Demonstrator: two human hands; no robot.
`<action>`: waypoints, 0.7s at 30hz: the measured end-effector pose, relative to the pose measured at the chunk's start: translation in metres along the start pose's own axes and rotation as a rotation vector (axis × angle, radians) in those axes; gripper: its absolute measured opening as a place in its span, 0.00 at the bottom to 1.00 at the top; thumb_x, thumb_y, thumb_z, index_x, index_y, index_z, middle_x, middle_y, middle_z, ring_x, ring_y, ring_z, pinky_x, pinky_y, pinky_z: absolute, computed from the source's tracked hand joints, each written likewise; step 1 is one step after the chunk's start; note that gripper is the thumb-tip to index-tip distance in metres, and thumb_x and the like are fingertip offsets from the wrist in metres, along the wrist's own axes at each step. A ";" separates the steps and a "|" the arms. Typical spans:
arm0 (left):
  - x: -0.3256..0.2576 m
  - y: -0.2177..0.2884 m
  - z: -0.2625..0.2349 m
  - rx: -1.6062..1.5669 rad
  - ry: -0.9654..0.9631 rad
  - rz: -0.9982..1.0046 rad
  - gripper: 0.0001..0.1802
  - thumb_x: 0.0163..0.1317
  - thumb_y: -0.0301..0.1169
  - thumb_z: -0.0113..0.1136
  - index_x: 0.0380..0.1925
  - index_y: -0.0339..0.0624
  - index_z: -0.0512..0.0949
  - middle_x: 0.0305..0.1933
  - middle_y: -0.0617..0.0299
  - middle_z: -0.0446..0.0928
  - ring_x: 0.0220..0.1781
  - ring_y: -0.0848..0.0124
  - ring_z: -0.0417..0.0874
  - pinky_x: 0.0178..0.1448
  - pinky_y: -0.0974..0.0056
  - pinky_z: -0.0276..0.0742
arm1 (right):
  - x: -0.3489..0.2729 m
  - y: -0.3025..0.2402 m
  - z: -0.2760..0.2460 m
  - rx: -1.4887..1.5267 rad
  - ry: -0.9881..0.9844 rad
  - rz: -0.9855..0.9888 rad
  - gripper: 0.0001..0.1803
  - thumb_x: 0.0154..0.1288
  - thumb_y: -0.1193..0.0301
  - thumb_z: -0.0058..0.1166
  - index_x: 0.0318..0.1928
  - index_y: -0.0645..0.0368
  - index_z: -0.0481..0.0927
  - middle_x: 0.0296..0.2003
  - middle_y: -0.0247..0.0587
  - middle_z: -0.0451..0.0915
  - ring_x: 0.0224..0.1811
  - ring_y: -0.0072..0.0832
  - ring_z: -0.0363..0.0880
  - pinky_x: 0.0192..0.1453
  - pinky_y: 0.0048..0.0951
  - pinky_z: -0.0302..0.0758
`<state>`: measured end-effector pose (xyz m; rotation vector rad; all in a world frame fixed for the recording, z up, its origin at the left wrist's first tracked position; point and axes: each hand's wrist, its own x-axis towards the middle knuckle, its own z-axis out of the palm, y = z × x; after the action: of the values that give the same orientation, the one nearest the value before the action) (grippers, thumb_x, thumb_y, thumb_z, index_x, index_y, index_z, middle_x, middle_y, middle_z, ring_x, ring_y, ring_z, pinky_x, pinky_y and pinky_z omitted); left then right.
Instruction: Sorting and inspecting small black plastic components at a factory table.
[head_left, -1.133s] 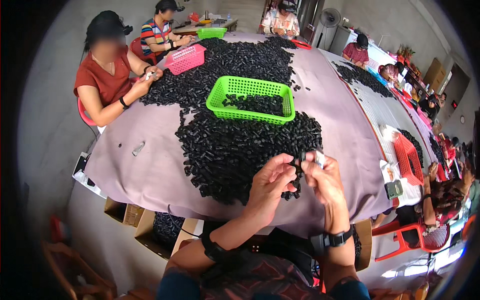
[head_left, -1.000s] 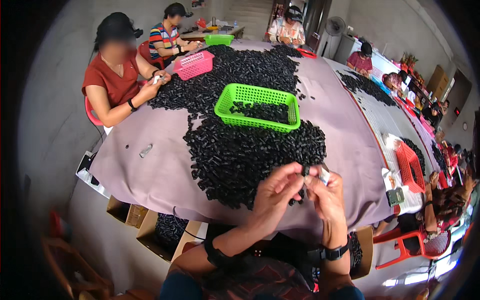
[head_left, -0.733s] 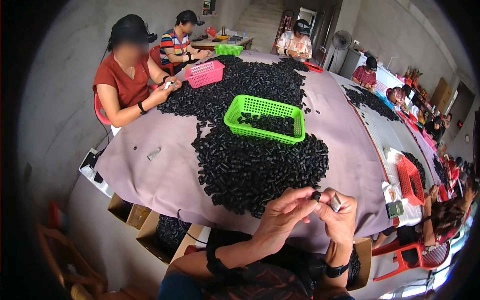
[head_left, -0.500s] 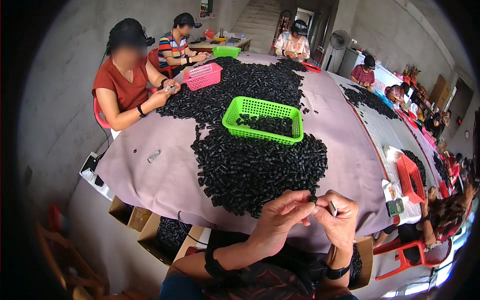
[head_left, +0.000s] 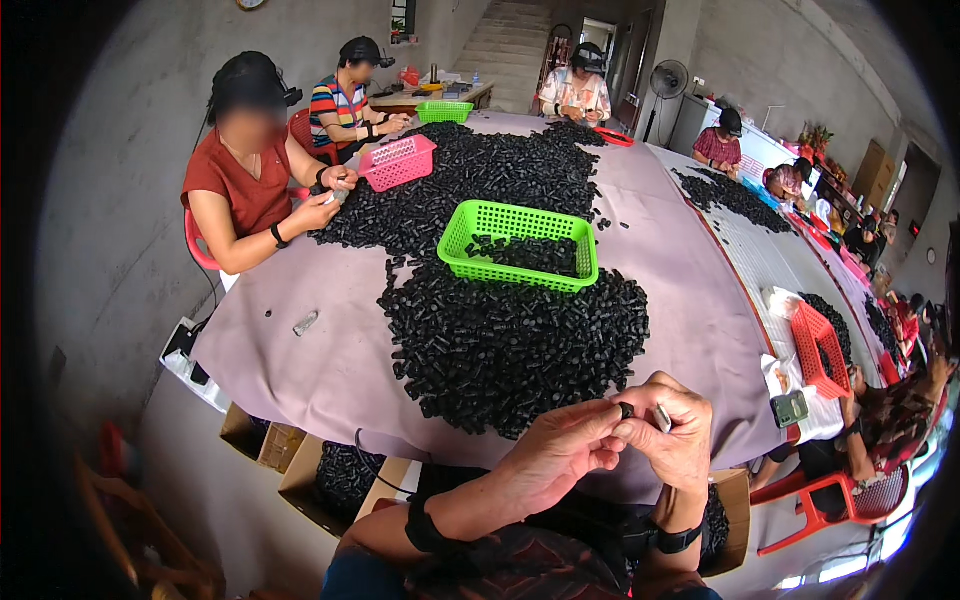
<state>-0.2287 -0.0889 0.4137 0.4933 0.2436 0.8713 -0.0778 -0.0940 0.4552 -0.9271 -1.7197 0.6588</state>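
Note:
My left hand (head_left: 560, 455) and my right hand (head_left: 672, 432) meet just below the near edge of a purple-covered table (head_left: 300, 350). Between the fingertips of both sits a small black cap-like part (head_left: 626, 410). My right hand also grips a small silvery metal piece (head_left: 662, 417). Right in front of the hands lies a big heap of small black parts (head_left: 510, 340), and beyond it a green plastic basket (head_left: 520, 245) with some black parts inside.
More black parts (head_left: 480, 170) cover the far table, with a pink basket (head_left: 398, 162) and another green basket (head_left: 444, 111). Several people sit around; one in a red top (head_left: 245, 190) works at the left. A red basket (head_left: 818, 348) stands right. Cardboard boxes (head_left: 300, 470) sit under the table.
The view has tipped up, so my hands sit lower in the picture, off the heap's near edge. They stay pressed together on the small black part and metal piece.

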 end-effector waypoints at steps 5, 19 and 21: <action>0.000 0.002 -0.004 0.040 -0.108 0.005 0.10 0.64 0.34 0.50 0.39 0.41 0.76 0.33 0.66 0.73 0.35 0.75 0.72 0.40 0.68 0.68 | -0.001 -0.006 0.006 0.116 0.059 0.050 0.11 0.47 0.75 0.66 0.32 0.66 0.81 0.22 0.34 0.73 0.22 0.17 0.70 0.25 0.17 0.65; -0.005 0.000 0.002 0.045 -0.027 0.077 0.12 0.64 0.32 0.52 0.44 0.38 0.76 0.33 0.66 0.73 0.35 0.77 0.73 0.41 0.68 0.71 | -0.001 -0.004 0.009 0.198 0.105 0.095 0.10 0.49 0.74 0.65 0.32 0.65 0.80 0.21 0.32 0.71 0.22 0.16 0.66 0.24 0.18 0.61; -0.005 0.001 0.002 0.056 -0.032 0.091 0.13 0.64 0.32 0.52 0.45 0.38 0.75 0.33 0.66 0.74 0.35 0.77 0.73 0.41 0.68 0.71 | -0.004 0.006 0.005 0.095 0.054 0.028 0.11 0.49 0.74 0.65 0.33 0.64 0.80 0.21 0.32 0.70 0.22 0.16 0.65 0.25 0.18 0.61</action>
<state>-0.2316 -0.0928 0.4163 0.5739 0.2178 0.9460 -0.0799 -0.0943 0.4472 -0.8957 -1.6165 0.7214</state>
